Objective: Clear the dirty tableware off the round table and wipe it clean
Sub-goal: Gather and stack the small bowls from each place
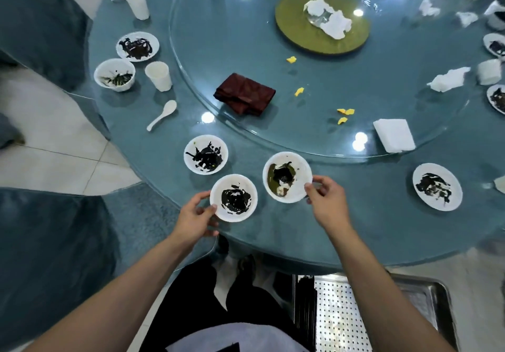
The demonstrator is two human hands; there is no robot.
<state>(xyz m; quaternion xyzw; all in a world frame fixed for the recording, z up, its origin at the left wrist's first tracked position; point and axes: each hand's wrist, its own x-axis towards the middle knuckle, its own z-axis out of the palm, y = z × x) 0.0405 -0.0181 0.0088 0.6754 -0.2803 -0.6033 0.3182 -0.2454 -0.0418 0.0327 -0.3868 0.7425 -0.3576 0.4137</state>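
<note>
Nearest the person, a perforated metal tray (341, 319) sits low at the right, below the rim of the round worktop (369, 215), which is covered in blue-green cloth under glass; pale floor tiles (54, 155) show at the left, with blue-draped chairs (46, 256) pulled close. At the near edge the left hand (195, 219) grips a small white bowl (234, 198) smeared with dark sauce, its fingers (209, 211) curled on the left rim. Just to the right, the right hand (326, 201) pinches the right rim of a second white bowl (287, 177) that holds dark and greenish leftovers; this bowl looks tilted, its mouth turned toward the person. The two bowls lie near each other but apart. Just beyond the first bowl rests a dirty plate (206, 154), and another dirty plate (437, 186) lies well off to the right. Farther left a white spoon (161, 114) lies with its long axis running from near-left to far-right, bowl end farther away, near a paper cup (159, 75). On the raised glass turntable (232, 24) lie a folded dark red cloth (244, 94), a white napkin stack (395, 134), yellow scraps (345, 111), and farther back a green disc (295, 29) carrying crumpled white tissue (329, 18).
</note>
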